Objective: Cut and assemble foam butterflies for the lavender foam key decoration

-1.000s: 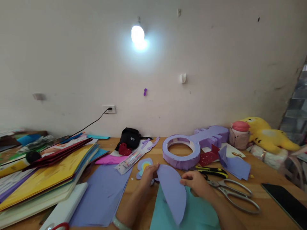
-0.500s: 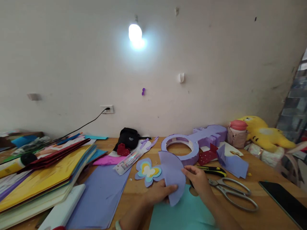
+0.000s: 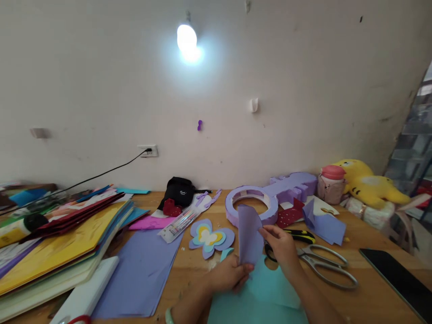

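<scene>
A folded piece of purple paper (image 3: 249,234) with a curved edge stands upright between my hands. My left hand (image 3: 231,272) pinches its lower end, and my right hand (image 3: 278,243) grips its right edge. Under both hands lies a sheet of teal paper (image 3: 256,299) with a cut-out at its top. Just left of the purple piece is a layered paper butterfly (image 3: 209,238) in purple, blue, yellow and white. Large metal scissors (image 3: 329,265) lie to the right of my right hand, beside a yellow and black utility knife (image 3: 302,235).
Behind my hands lies a purple key-shaped cutout (image 3: 232,216). Paper stacks (image 3: 64,234) and purple sheets (image 3: 138,270) cover the left side. A black phone (image 3: 398,283), pink-lidded bottle (image 3: 332,184) and yellow plush toy (image 3: 366,184) are at right.
The purple piece has turned from facing me broadly to a narrower, more upright view. It no longer overlaps the butterfly's right wing. The camera view has shifted slightly.
</scene>
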### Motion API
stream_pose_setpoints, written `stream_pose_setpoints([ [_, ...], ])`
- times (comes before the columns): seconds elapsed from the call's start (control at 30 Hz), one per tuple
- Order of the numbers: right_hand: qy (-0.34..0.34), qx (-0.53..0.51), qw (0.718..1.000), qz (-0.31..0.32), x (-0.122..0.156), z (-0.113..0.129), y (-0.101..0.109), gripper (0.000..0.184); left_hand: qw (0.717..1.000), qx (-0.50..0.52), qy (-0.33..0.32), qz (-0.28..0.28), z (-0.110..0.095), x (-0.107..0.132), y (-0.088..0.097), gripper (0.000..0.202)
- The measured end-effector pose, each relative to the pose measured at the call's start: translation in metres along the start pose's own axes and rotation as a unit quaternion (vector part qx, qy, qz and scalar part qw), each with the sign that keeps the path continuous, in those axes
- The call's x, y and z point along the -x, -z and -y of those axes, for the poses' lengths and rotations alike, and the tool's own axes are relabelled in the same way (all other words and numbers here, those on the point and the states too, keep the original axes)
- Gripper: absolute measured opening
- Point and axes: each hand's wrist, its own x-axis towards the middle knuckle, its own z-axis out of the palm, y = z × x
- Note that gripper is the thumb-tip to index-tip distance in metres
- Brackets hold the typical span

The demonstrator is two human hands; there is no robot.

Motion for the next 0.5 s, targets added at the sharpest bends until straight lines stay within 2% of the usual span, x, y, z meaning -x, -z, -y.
stream_pose_setpoints([
  [0.07,-0.013,0.01,0.999,0.043,-0.001,0.0016,0.0004,0.033,1.0,0.022,-0.009,-0.01,-0.0028,0.0014,0.0006,0.058],
  [0.17,-0.053,0.026,0.989,0.135,-0.0015,0.0027,-0.0004,0.028,0.99,0.107,-0.003,-0.09,-0.006,0.0023,0.0017,0.052],
  [0.23,-0.071,0.023,0.982,0.173,-0.0014,0.0025,-0.0014,0.027,0.984,0.135,0.01,-0.119,-0.006,0.0014,0.0033,0.05],
  [0.4,-0.075,0.006,0.983,0.165,-0.0007,0.0012,-0.0022,0.024,0.988,0.099,0.012,-0.122,-0.0027,-0.0017,0.0066,0.048],
  [0.5,-0.062,0.025,0.982,0.174,-0.001,-0.0003,-0.0011,0.022,0.98,0.125,0.008,-0.153,-0.0031,-0.0019,0.0055,0.043],
])
